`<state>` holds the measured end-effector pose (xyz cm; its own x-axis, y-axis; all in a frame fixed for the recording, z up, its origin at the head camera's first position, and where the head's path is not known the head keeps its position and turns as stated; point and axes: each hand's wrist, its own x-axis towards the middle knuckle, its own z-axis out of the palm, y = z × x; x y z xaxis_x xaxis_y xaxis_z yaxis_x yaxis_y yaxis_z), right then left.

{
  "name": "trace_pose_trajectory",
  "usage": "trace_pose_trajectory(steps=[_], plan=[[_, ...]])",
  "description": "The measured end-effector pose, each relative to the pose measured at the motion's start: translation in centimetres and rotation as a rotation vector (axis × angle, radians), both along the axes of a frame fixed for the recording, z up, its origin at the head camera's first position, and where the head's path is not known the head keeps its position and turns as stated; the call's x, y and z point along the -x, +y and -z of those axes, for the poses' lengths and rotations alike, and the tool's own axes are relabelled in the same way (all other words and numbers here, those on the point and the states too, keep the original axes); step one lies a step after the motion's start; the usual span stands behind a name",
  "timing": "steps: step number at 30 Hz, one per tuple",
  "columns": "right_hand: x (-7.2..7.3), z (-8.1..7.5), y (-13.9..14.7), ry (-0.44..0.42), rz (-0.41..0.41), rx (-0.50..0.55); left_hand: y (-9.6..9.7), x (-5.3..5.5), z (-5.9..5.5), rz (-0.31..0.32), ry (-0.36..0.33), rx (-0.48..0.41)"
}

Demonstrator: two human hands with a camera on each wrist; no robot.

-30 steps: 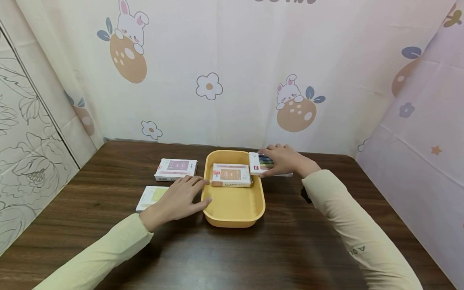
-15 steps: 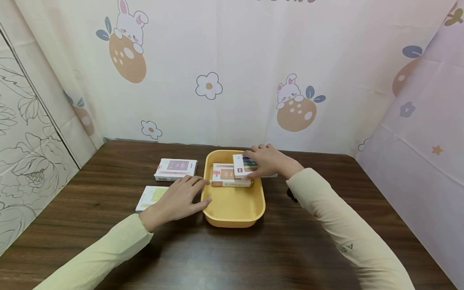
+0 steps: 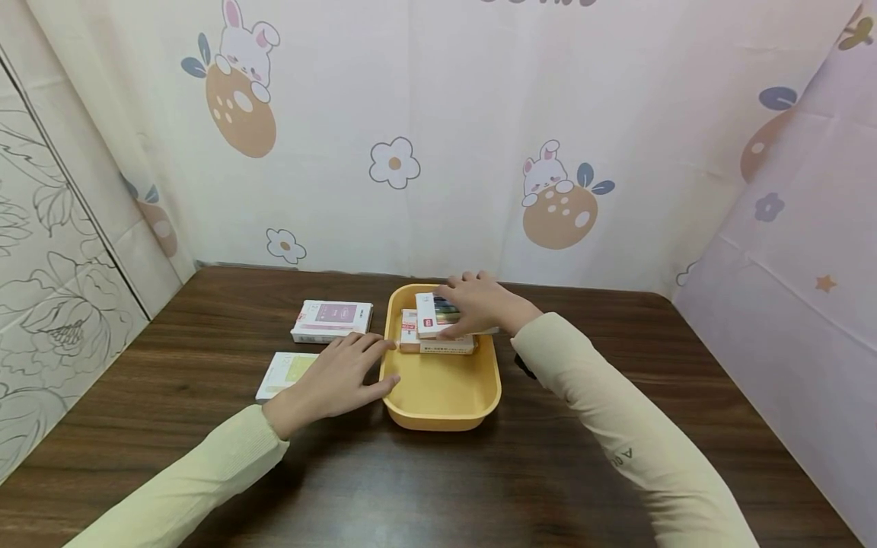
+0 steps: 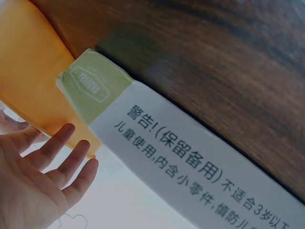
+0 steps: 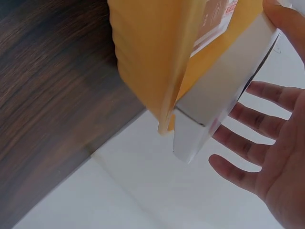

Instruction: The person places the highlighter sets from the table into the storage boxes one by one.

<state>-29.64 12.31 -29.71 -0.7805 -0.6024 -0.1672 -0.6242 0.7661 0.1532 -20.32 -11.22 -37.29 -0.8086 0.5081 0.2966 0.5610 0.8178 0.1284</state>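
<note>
My right hand (image 3: 483, 304) grips a flat white box with coloured stripes (image 3: 427, 321) by its long sides, thumb on the near side. The box hangs over the far half of a yellow plastic tray (image 3: 438, 422). Under it, inside the tray, lies a brown-and-white box (image 3: 409, 335), partly covered. In the right wrist view the striped box's white side (image 5: 214, 81) crosses the tray rim (image 5: 178, 62). With fingers spread, my left hand (image 3: 339, 377) rests at the tray's left rim, holding nothing. Beside that wrist lies a green-and-white box (image 3: 282, 373), partly hidden by the hand.
A purple-and-white box (image 3: 334, 318) lies on the dark wooden table (image 3: 438, 487), left of the tray. Behind the table's far edge hangs a pale curtain (image 3: 466, 213) with rabbit and flower prints.
My right hand has carried the striped box leftward, from the tray's right rim to over the brown-and-white box. The left hand has stayed in place.
</note>
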Motion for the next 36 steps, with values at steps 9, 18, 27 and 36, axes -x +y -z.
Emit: trace_pose_trajectory(steps=[9,18,27,36], plan=[[0.5,0.6,-1.2,-0.033,0.008,0.028,-0.1,0.0,0.1,0.001,-0.001,0.012],[1.0,1.6,-1.9,-0.053,0.02,0.031,-0.1,0.0,0.1,0.004,0.008,0.012],[1.4,3.2,-1.9,-0.071,0.028,0.022,0.0,-0.1,0.0,0.012,0.021,0.001],[1.6,3.8,-2.0,-0.051,0.034,0.003,0.0,0.0,0.2,0.016,0.025,0.007]])
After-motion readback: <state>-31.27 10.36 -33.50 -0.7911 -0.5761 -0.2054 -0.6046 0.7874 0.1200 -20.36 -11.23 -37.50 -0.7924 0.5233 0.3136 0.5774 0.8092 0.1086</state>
